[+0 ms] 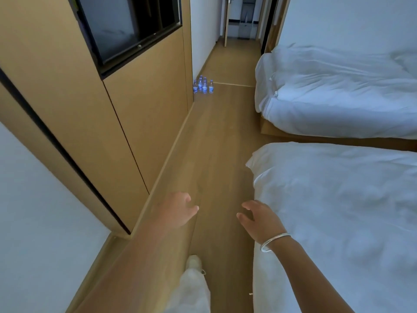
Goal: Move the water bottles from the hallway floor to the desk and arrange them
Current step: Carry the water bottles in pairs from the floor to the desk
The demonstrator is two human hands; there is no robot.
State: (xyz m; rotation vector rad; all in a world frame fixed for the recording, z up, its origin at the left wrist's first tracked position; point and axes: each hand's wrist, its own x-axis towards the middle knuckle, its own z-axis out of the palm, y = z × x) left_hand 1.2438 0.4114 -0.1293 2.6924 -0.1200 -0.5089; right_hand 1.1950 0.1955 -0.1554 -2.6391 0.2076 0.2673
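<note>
Several small clear water bottles (203, 85) with blue caps and blue-white labels stand upright in a tight cluster on the wooden floor, against the corner of the wood-panelled wall, far ahead of me. My left hand (178, 210) and my right hand (259, 216) hang in front of me over the floor, both empty with fingers apart. A silver bracelet (274, 241) circles my right wrist. The desk is not in view.
Two beds with white duvets (338, 199) (338, 91) line the right side. A wood-panelled wall (126, 123) with a dark screen (126, 26) runs along the left. A narrow wooden floor (214, 143) leads to a hallway and a door (226, 21). My white shoe (194, 263) shows below.
</note>
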